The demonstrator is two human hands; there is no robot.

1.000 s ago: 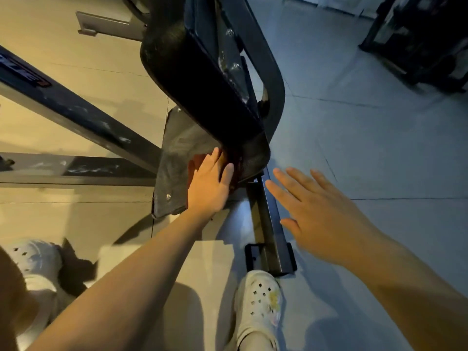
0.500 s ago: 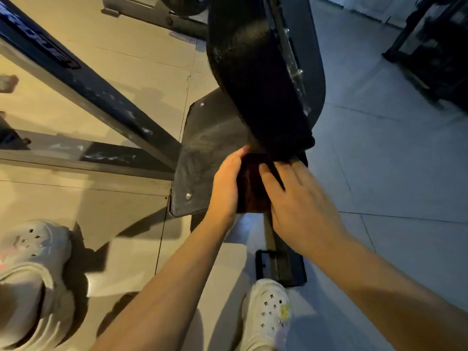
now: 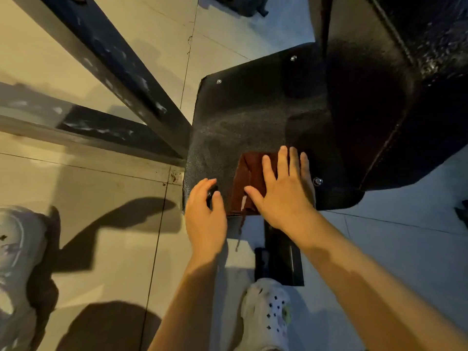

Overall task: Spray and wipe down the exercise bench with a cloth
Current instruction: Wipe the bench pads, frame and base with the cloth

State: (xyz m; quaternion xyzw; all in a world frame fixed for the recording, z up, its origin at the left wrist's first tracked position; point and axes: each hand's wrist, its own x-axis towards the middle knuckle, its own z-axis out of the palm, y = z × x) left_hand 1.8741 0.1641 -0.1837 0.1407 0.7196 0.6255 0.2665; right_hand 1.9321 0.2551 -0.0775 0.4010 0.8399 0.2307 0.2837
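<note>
Cloth: dark red, soft, limp, lying flat on bench near its front edge. Right hand pressing it, fingers spread. Left hand beside cloth, loosely curled, apparently empty. Judging: light, bunching easily; flat palm best.

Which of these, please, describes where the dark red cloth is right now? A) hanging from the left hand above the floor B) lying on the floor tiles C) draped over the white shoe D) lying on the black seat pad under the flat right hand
D: the cloth lies on the black seat pad, with the right hand flat on it.
</note>
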